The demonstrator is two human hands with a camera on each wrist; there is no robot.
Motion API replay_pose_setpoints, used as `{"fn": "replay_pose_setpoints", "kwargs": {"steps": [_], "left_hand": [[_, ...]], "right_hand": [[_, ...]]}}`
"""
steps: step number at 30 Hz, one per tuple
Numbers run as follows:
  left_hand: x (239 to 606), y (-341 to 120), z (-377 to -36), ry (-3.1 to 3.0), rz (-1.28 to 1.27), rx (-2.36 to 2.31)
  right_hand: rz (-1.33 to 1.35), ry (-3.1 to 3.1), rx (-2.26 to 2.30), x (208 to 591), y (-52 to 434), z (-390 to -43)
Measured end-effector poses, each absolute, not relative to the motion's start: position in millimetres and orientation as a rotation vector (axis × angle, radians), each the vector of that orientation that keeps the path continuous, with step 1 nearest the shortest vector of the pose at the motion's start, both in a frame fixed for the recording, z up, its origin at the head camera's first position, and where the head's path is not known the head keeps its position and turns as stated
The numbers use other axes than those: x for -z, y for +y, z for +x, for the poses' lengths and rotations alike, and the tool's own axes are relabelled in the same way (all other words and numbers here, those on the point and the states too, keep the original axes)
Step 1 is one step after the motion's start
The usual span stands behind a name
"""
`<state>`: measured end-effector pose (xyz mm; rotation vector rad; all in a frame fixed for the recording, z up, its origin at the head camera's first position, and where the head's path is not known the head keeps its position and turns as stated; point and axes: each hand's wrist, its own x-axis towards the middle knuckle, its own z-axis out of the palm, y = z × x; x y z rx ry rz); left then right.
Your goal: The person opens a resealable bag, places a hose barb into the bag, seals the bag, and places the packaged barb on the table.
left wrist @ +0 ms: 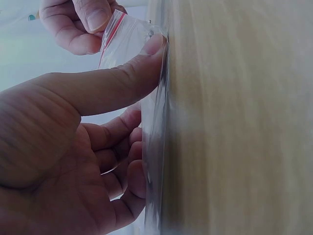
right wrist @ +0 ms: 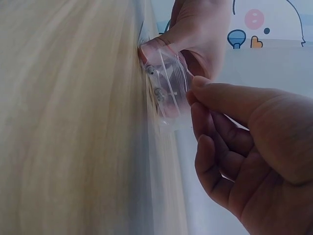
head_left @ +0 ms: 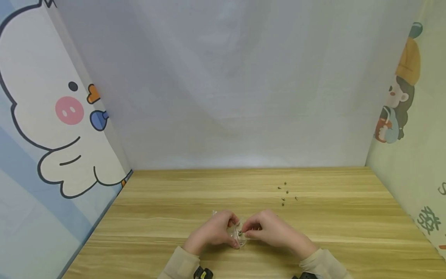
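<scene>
Wooden table point(head_left: 167, 201), pale curtain backdrop point(head_left: 237, 85)

A small bag point(head_left: 239, 232) lies on the table point(head_left: 167, 201) between both hands; loose screws point(head_left: 285, 193) sit behind, to the right.

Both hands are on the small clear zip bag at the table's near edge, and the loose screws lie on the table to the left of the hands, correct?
Not quite: the loose screws lie to the right of the hands and farther back, as the head view shows. The left hand and right hand do both hold the clear zip bag.
</scene>
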<state>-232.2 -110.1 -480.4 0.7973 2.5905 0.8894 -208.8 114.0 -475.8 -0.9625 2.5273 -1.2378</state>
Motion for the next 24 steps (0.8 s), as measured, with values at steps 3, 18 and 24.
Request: {"fn": "replay_pose_setpoints", "kwargs": {"steps": [3, 18, 24], "left_hand": [[480, -110, -232, 2.587, 0.797, -0.89], [481, -110, -231, 2.587, 0.808, -0.909], [482, -109, -232, 2.59, 0.804, -0.911]], "right_hand": [[-0.954, 2.526, 1.24, 475, 114, -208], [-0.889, 2.515, 1.295, 478, 127, -215], [-0.82, 2.586, 1.272, 479, 143, -225]]}}
